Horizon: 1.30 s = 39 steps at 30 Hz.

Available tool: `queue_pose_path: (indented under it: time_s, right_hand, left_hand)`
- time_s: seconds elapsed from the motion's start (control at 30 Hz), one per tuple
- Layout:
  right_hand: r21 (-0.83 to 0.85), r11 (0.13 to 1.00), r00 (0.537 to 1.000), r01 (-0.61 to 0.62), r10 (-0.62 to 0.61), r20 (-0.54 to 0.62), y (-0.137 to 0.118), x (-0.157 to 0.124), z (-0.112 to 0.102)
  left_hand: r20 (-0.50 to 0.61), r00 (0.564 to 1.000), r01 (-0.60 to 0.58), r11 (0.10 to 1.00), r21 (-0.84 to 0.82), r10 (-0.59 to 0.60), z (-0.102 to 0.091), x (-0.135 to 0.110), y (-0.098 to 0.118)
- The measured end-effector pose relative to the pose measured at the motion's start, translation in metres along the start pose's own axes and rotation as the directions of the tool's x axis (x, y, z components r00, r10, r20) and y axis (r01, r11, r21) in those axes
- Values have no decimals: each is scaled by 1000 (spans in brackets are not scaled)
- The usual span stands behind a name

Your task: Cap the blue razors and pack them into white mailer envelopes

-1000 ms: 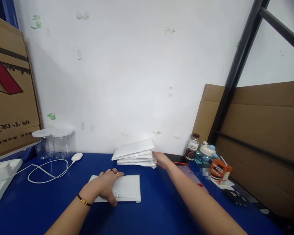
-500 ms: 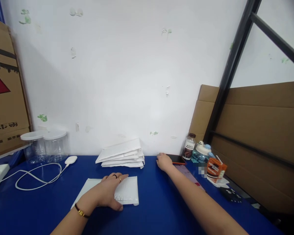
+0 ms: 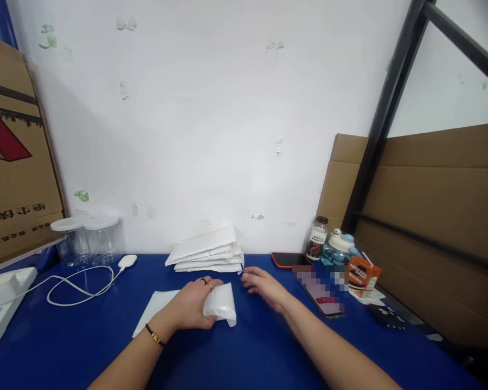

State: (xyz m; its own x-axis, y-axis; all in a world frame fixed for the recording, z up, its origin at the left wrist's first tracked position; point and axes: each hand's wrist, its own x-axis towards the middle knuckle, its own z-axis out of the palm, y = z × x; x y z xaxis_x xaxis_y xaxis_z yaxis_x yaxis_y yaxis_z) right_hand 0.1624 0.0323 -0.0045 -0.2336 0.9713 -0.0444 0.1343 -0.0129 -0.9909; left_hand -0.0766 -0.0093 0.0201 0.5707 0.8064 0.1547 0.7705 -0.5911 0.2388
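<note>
My left hand [image 3: 195, 304] grips a white padded mailer [image 3: 221, 303] from above, thumb on the near side and fingers over the far side. Its right end bulges and lifts a little, while the left part lies flat on the blue table. My right hand [image 3: 266, 287] hovers to the right of the mailer with fingers apart and nothing in them. Behind both hands, a stack of white mailers [image 3: 207, 252] rests against the wall.
On the right lie a phone with a red edge [image 3: 288, 260] and a second phone [image 3: 323, 298]. Past them stand a brown-capped bottle [image 3: 316, 241], a water bottle [image 3: 336, 248] and an orange carton [image 3: 361, 276]. Clear jars [image 3: 102, 241], a white cable [image 3: 81, 298] and a power strip [image 3: 8, 303] occupy the left.
My right hand has come away from the phone with the red edge, moving left and nearer toward the mailer. My left hand has closed on the mailer, bunching up its right end.
</note>
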Motion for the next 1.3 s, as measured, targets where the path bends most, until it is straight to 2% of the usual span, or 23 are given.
queue_pose_path:
  time_s: [0.07, 0.1, 0.17, 0.23, 0.3, 0.4, 0.5, 0.57, 0.73, 0.93, 1.13, 1.3]
  right_hand:
    - [358, 932, 992, -57, 14, 123, 2, -12, 24]
    - [444, 891, 981, -94, 7, 194, 3, -17, 33]
    - [508, 848, 946, -154, -22, 324, 3, -23, 41]
    - [496, 849, 923, -183, -26, 385, 4, -26, 41]
    - [473, 867, 942, -154, -16, 337, 6, -26, 37]
    - [367, 928, 989, -65, 9, 151, 9, -25, 28]
    - [245, 969, 999, -39, 35, 19, 10, -23, 21]
    - [222, 974, 999, -43, 42, 11, 10, -21, 17]
    - [140, 985, 992, -104, 91, 91, 15, -16, 9]
    - [82, 993, 994, -90, 95, -62, 19, -8, -17]
    - [118, 986, 991, -115, 122, -55, 21, -6, -25]
    - [104, 990, 993, -100, 105, -45, 19, -7, -22]
  left_hand:
    - [-32, 999, -29, 999, -33, 28, -3, 0, 4]
    - [-52, 998, -47, 998, -52, 45, -4, 0, 7]
    - [-81, 994, -80, 994, -78, 74, -5, -1, 10]
    - [-81, 994, -80, 994, -75, 74, -4, -2, 12]
    - [-36, 998, -51, 998, -43, 49, -1, -2, 12]
    - [37, 999, 4, 1000, 23, -5, 2, -1, 12]
    - [63, 997, 33, 995, 89, -39, -2, 2, 14]
    - [96, 995, 23, 990, 139, -36, -10, 5, 18]
    - [190, 982, -53, 958, 283, -2, -42, 18, 35]
    - [337, 938, -103, 867, 487, -77, -75, 40, 57]
    - [321, 939, -80, 824, 561, -127, -90, 45, 73]
    - [305, 939, -61, 800, 597, -157, -95, 41, 70]
